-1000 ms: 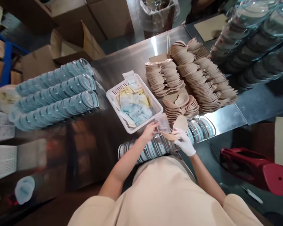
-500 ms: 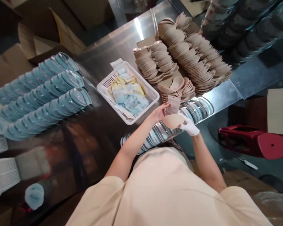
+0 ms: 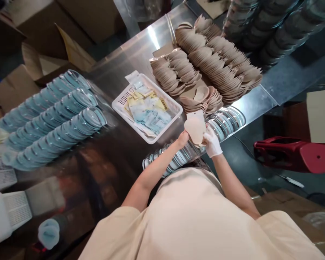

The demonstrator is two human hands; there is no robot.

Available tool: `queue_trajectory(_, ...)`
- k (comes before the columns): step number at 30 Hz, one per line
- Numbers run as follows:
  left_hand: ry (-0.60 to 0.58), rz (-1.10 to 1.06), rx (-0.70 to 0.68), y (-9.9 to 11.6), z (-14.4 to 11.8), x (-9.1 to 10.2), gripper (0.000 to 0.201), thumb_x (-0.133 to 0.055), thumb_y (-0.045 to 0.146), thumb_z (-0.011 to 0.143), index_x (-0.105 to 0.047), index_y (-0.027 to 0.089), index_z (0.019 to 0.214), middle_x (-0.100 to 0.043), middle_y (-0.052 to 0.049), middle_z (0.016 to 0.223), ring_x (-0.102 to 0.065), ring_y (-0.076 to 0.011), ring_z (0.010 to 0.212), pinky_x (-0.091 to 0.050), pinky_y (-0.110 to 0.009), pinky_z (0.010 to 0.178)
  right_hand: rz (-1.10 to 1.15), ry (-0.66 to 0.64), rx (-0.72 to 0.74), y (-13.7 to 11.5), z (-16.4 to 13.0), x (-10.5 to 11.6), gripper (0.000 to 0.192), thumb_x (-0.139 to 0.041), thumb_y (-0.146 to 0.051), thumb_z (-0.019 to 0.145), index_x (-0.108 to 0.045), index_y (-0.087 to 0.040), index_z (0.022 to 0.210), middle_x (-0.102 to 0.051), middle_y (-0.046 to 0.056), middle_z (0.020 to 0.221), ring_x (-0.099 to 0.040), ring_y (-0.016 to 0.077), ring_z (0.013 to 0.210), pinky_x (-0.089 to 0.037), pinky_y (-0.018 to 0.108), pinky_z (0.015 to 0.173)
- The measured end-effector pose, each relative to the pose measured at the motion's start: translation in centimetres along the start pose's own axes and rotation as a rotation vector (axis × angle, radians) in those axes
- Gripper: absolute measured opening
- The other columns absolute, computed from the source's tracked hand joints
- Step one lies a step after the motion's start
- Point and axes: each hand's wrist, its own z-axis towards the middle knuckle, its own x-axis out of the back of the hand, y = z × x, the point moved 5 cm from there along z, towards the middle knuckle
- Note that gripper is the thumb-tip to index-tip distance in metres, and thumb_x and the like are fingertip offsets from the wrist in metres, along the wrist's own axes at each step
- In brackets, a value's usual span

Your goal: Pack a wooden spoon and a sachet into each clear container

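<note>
A smooth beige bra cup (image 3: 195, 130) hangs over the table's near edge, held between my two hands. My bare left hand (image 3: 182, 139) is closed on its left edge. Wearing a white glove, my right hand (image 3: 212, 142) grips the other edge, with its fingers partly hidden. Behind the cup, the top of a pale card (image 3: 196, 115) with a hanging hole sticks out. Just beyond lies a fanned pile of beige cups (image 3: 209, 100). Under my forearms and past my glove runs a row of clear plastic cases (image 3: 227, 122).
A white basket (image 3: 114, 104) of yellow and blue packets stands left of my hands. Dense rows of beige cups (image 3: 216, 65) fill the far side. Stacks of bluish clear cases (image 3: 54, 126) line the left. A red plastic stool (image 3: 295, 153) is on the right.
The cup has turned from lying sideways to upright, now covering most of the card. My left hand has dropped to the cup's lower left edge, and the view has shifted slightly.
</note>
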Motion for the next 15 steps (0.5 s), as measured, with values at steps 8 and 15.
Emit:
queue_trajectory(8, 0.057, -0.084, -0.049, -0.2, -6.6, 3.0, 0.068, -0.052, 0.063, 0.103, -0.039, 0.03, 0.161, -0.065, -0.009, 0.146, -0.06, -0.0274, 0.135, -0.052, -0.037, 0.108, -0.284, -0.058, 0.06, 1.8, -2.8, 3.5, 0.07, -0.086, -0.054, 0.072, -0.066, -0.025, 0.133, -0.065, 0.009, 0.149, -0.055, 0.0306, 0.143, -0.045, 0.048, 0.121)
queue_trajectory(15, 0.142, -0.03, -0.039, -4.7, -10.3, 1.9, 0.042, -0.072, 0.058, 0.092, -0.062, 0.026, 0.117, -0.07, -0.004, 0.124, -0.064, -0.0218, 0.113, -0.053, -0.03, 0.098, -0.525, -0.335, 0.096, 3.2, -7.5, 0.1, 0.091, -0.082, -0.061, 0.076, -0.052, -0.023, 0.153, -0.055, 0.014, 0.158, -0.052, 0.0347, 0.146, -0.041, 0.048, 0.123)
